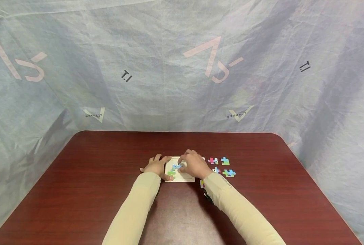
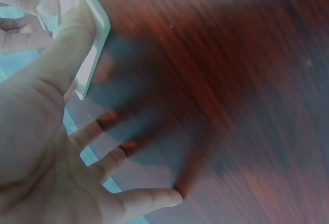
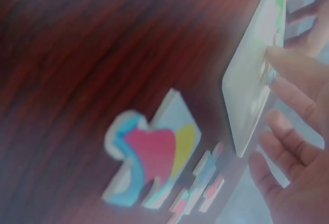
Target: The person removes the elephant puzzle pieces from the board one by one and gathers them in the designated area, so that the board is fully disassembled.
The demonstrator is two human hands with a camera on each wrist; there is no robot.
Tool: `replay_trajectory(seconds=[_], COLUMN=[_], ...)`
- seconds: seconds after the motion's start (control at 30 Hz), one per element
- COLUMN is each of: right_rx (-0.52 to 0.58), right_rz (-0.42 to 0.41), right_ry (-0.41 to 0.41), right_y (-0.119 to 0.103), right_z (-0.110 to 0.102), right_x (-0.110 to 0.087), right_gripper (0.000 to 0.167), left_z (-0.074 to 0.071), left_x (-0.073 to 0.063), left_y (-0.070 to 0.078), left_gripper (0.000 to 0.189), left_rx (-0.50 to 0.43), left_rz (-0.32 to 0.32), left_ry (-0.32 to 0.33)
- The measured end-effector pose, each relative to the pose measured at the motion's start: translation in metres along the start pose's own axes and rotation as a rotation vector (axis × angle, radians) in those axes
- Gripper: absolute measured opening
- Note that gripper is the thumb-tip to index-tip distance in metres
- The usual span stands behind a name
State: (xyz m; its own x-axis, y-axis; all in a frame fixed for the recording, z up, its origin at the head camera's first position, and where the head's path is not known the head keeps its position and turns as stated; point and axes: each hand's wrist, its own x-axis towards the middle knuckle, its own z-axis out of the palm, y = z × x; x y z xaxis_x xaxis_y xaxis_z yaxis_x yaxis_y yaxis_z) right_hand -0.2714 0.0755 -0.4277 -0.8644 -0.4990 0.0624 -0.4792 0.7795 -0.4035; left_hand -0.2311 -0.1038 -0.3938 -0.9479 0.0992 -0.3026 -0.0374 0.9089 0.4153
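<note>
A pale wooden puzzle tray [image 1: 186, 180] lies on the table in front of me, with green and blue jigsaw pieces in its left part. My left hand [image 1: 155, 166] rests at the tray's left side, fingers spread. Its thumb [image 2: 77, 34] lies over the tray's near corner, and the other fingertips reach the tabletop. Over the tray, my right hand [image 1: 195, 165] pinches a blue puzzle piece [image 1: 177, 166] between thumb and index finger. In the right wrist view the fingers partly hide that piece, and its other fingers are loosely extended.
To the right of the tray lie several loose pieces, among them a pink-and-white piece [image 1: 212, 160], a blue-green piece [image 1: 225, 161] and a wider blue-green piece [image 1: 229, 173]. A pink-and-yellow piece [image 3: 154, 152] sits near my right wrist. Grey cloth [image 1: 163, 68] hangs behind the dark red table [image 1: 77, 190].
</note>
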Motion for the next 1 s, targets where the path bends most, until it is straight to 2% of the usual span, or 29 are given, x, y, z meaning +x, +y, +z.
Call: replay_trajectory(seconds=[0.17, 0.37, 0.6, 0.8, 1.0], right_rx=[0.024, 0.04, 0.08, 0.082, 0.073], right_rz=[0.0, -0.002, 0.006, 0.003, 0.036], right_ry=[0.011, 0.019, 0.035, 0.047, 0.055], right_y=[0.003, 0.007, 0.011, 0.015, 0.021], right_z=[-0.003, -0.007, -0.017, -0.024, -0.029], right_x=[-0.004, -0.008, -0.015, -0.022, -0.029], right_gripper=[0.02, 0.022, 0.024, 0.024, 0.026], left_z=[0.0, 0.008, -0.002, -0.002, -0.001], left_x=[0.001, 0.011, -0.005, -0.006, -0.006], left_y=[-0.001, -0.008, 0.001, 0.001, 0.0], left_gripper=[0.088, 0.089, 0.087, 0.086, 0.087], left_rx=[-0.001, -0.009, -0.012, -0.016, -0.029], left_rz=[-0.003, 0.001, 0.006, 0.012, 0.023], left_ry=[0.002, 0.002, 0.002, 0.007, 0.009])
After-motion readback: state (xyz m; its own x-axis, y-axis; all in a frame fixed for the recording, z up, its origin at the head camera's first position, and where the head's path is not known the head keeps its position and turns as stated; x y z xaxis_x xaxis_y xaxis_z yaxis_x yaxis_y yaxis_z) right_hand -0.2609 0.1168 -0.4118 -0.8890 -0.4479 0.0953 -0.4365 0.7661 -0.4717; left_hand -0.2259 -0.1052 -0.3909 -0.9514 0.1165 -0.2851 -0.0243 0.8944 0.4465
